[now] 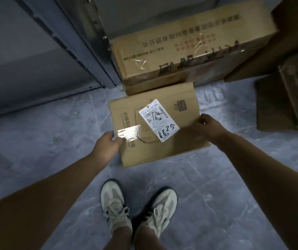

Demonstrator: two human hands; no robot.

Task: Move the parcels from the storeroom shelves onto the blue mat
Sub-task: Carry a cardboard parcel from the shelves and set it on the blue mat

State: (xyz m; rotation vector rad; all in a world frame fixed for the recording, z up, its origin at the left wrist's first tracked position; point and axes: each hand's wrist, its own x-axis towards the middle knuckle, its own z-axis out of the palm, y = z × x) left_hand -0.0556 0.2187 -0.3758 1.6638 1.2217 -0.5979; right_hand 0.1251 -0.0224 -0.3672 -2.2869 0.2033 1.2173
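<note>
We grip the parcel (162, 152) between left hand (108, 143) and right hand (210, 126) at its side edges: stiff, probably light.

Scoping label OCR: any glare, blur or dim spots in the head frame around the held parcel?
Head view: strong glare on the clear tape by the left hand; the label on the parcel is glare-free, handwritten 8825 legible, fine print soft; large carton behind has smeared print; right carton sits in shadow.
</note>
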